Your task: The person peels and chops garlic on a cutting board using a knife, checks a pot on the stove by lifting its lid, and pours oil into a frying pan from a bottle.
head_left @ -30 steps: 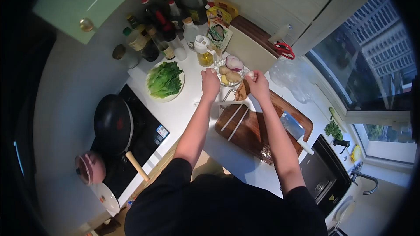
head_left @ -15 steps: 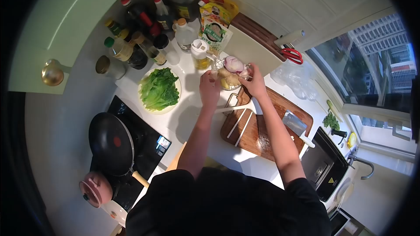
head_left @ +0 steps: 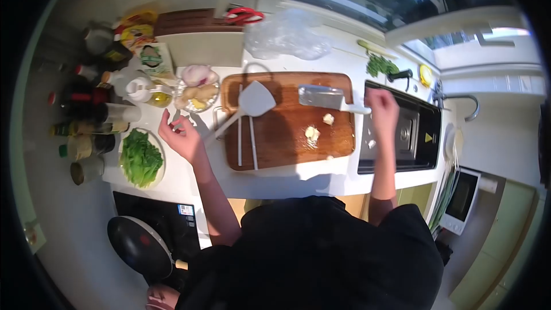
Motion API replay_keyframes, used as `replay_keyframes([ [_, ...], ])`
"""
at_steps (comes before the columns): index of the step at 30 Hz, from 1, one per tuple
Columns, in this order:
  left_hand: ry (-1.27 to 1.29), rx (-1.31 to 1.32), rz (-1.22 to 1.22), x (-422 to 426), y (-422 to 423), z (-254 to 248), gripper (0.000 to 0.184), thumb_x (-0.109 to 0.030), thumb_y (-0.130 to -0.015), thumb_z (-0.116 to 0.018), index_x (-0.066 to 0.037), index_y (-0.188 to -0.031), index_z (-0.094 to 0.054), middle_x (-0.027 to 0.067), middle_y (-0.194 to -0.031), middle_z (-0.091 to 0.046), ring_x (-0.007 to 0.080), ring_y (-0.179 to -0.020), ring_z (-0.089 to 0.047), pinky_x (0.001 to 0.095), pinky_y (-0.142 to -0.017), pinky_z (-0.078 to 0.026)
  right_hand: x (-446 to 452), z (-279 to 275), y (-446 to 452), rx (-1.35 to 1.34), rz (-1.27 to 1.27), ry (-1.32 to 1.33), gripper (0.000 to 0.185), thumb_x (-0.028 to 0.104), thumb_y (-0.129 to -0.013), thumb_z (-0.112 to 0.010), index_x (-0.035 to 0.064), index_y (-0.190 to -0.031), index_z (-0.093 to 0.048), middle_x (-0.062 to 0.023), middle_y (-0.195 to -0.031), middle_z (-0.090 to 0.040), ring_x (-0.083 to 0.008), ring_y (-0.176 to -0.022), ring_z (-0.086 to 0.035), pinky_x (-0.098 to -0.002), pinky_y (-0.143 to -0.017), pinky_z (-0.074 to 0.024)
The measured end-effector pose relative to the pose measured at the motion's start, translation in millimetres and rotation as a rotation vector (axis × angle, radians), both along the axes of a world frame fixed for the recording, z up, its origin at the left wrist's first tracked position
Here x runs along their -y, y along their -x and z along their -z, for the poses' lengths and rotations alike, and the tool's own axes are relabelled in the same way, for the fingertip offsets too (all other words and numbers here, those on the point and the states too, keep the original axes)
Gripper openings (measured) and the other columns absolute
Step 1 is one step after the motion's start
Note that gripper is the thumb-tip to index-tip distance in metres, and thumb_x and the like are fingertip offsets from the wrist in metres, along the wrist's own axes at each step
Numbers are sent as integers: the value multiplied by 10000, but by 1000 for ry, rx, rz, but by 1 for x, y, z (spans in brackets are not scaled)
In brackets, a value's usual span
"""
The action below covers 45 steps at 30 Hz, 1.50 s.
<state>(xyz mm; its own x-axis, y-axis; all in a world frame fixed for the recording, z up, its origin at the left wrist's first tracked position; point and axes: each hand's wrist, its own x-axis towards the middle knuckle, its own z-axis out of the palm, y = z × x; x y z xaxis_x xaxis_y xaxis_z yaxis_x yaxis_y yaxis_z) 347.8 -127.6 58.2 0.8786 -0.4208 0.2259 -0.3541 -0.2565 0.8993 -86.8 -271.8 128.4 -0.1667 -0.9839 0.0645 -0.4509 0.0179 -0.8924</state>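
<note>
Presently, your hands stand well apart, one beyond each end of the cutting board. Your left hand shows a loosely spread grip, with nothing seen in it, between the lettuce and the ginger. Your right hand is curled narrow at the sink; whether it holds anything cannot be told.

The knife lies flat on the board's upper right, its handle overhanging the right edge, right beside your right hand; contact cannot be confirmed. Two garlic pieces sit on the wood below the blade, apart from each other.

In my judgement, the step in hand is a spreading of the hands, with neither on the garlic. Picking up the knife would call for a firm hold on the handle and a lift away from the sink rim.

Edges noted: the spatula lies on the board, its handle jutting past the left edge toward your left wrist, near the chopsticks. Bare wood separates chopsticks from garlic, giving lateral room. A narrow strip of tabletop fronts the board.
</note>
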Motion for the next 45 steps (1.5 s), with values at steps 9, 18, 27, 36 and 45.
replay_keyframes([
  [9, -143, -15, 818, 30, 229, -27, 134, -79, -920, -669, -22, -1040, -690, 86, -951, -675, 179, -733, -623, 297, -698, -522, -47, 109, 334, -624, 194, -630, 947, -107, -880, -489, 218, -1637, -21, -298, -1535, -374, -366, -1308, -557, -419, -979, -502],
  [18, -432, 134, 798, 18, 321, 1, 192, -31, -830, -740, -37, -1009, -669, 100, -918, -643, 264, -794, -653, 373, -713, -528, -38, 128, 249, -135, -289, -151, 333, 2, -962, -560, 71, -1275, -649, -204, -1180, -709, -296, -1032, -731, -362, -816, -574],
  [27, -419, 42, 859, -39, 359, 30, 93, -27, -838, -753, -17, -908, -692, 105, -913, -652, 277, -844, -661, 385, -768, -548, -35, 98, 147, -333, -628, 332, 498, 90, -841, -727, 79, -1317, -583, -156, -1263, -603, -350, -1182, -572, -465, -1027, -434],
  [36, -139, 449, 574, 49, 371, 42, 112, -125, -741, -706, -76, -842, -699, 100, -911, -623, 306, -949, -595, 408, -846, -467, 64, 139, 94, -736, -949, 286, 435, 163, -919, -678, 50, -1312, -530, -219, -1294, -588, -416, -1146, -597, -469, -928, -510],
  [45, -224, 501, 556, 43, 307, 39, 108, -106, -795, -685, -125, -902, -688, 60, -949, -599, 248, -996, -553, 378, -898, -392, 60, 86, 151, -145, -646, 130, 387, 341, -1099, -436, 0, -966, -563, -63, -818, -582, -163, -691, -546, -297, -602, -413],
])
